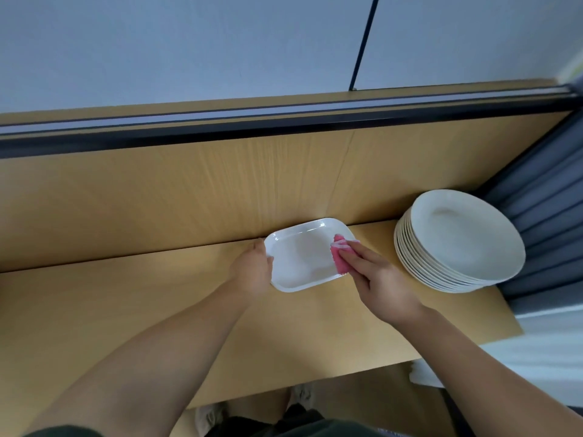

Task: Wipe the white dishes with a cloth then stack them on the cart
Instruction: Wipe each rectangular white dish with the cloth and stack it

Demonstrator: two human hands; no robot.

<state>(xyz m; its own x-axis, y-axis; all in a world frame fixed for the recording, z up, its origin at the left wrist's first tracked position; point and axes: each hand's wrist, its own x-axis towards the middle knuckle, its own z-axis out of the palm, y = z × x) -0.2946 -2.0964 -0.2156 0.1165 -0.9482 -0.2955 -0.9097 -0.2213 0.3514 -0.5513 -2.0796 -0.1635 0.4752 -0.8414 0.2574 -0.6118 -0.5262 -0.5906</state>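
Observation:
A white rectangular dish point(303, 257) lies on the wooden table point(126, 304), close to the back panel. My left hand point(252, 269) grips its left edge, thumb over the rim. My right hand point(375, 275) presses a pink cloth point(339, 255) onto the dish's right side with its fingers laid over the cloth. To the right stands a stack of several round white plates point(460, 241).
A tall wooden back panel point(189, 190) rises behind the table, with a dark rail and a pale wall above. Grey pleated fabric point(542, 209) hangs at the right, behind the plates. The table's near edge runs above my shoes.

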